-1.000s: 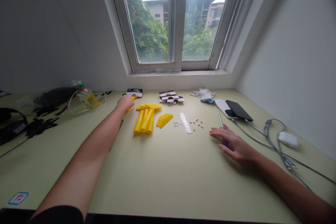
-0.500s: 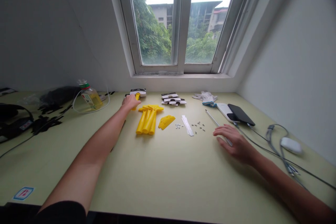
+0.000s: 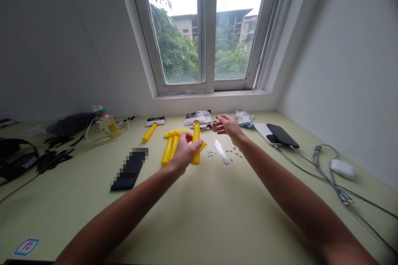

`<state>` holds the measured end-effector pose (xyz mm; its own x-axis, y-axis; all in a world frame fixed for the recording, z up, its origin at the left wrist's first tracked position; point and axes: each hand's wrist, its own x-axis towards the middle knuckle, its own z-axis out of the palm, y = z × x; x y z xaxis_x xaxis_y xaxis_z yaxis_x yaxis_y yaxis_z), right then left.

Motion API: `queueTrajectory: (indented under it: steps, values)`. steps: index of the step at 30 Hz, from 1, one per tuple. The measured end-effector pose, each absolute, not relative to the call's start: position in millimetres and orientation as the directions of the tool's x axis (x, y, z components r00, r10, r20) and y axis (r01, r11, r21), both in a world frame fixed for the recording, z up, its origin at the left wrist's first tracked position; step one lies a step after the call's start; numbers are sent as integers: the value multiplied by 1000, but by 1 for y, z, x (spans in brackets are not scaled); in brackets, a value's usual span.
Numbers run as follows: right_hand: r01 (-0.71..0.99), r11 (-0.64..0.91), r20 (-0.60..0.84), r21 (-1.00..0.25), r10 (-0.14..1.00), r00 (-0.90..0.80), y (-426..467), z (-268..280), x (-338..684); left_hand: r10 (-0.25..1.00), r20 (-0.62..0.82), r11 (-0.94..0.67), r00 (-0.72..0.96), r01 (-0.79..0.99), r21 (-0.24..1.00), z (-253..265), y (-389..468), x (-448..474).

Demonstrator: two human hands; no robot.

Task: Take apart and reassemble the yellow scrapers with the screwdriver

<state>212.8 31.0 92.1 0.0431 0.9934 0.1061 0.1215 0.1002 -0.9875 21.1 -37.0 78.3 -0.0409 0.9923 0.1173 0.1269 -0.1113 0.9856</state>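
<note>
My left hand (image 3: 184,152) is closed around the yellow handle (image 3: 195,145) of a scraper-like tool, held upright above the table. Its wide black-and-white head (image 3: 197,117) points toward the window. To the right of that head, my right hand (image 3: 228,127) hovers with fingers apart and nothing in them. Yellow T-shaped handles (image 3: 168,152) lie partly hidden behind my left hand. Another yellow-handled tool (image 3: 150,131) with a black-and-white head rests farther left. Small nuts (image 3: 210,153), thin white strips (image 3: 221,152) and small screws (image 3: 231,150) lie on the table between my arms.
A dark phone (image 3: 130,169) lies left of my left forearm. White gloves (image 3: 244,117), a white power bank (image 3: 264,132), another phone (image 3: 282,135), grey cables (image 3: 331,174) and a white case (image 3: 343,168) are on the right. A bottle (image 3: 107,126) stands at the back left.
My left hand has come right and nearer, now holding a scraper-like tool upright. My right hand has left the slim rod on the right and moved up and left toward the tool's head.
</note>
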Motion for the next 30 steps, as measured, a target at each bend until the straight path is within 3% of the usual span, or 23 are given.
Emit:
queueTrajectory:
  steps: [7,20,26,30]
  values:
    - [-126,-13,0,-992,995,-101,24,75,208,991,103,-102,83,-13,995,55,-75,45]
    - [-6,159,157,-987,973,-167,21,89,223,979,176,-175,98,-19,984,52,-85,45]
    - [-80,167,182,-983,955,-235,16,89,216,970,185,-179,160,-50,982,53,-87,45]
    - [-121,163,183,-979,967,-179,18,89,217,964,194,-174,179,-124,977,57,-84,42]
